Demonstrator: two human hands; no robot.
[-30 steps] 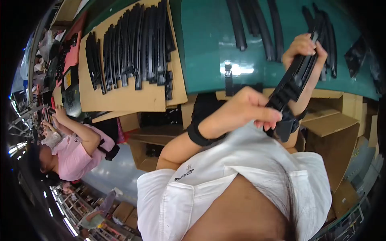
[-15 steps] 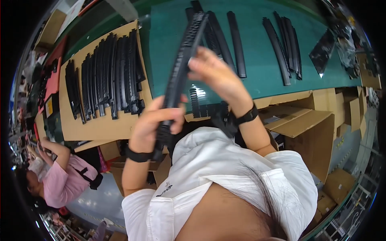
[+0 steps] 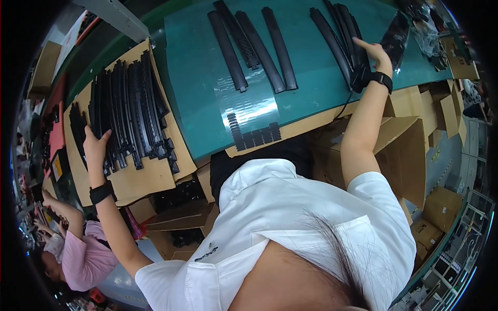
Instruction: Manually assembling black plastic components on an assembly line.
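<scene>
My left hand (image 3: 95,150) is at the left side of a row of long black plastic strips (image 3: 123,106), its thumb and forefinger apart over their near ends. The strips lie side by side on a cardboard sheet (image 3: 155,185). My right hand (image 3: 377,56) reaches out to the far right, thumb or finger stretched out beside a small group of similar black strips (image 3: 330,45); its other fingers are partly hidden. Between the hands, several black strips (image 3: 252,52) lie spread on the green mat (image 3: 194,103). A black band circles each wrist.
Notched black pieces (image 3: 254,137) lie near the mat's front edge. A dark glossy sheet (image 3: 396,37) and clear plastic bags (image 3: 426,39) are at the right end. Open cardboard boxes (image 3: 402,155) stand below the bench. Another person in pink (image 3: 88,259) is at the lower left.
The black strip both hands held up is no longer in the air. My left hand has moved left to the row on the cardboard, my right hand out to the right-hand strips.
</scene>
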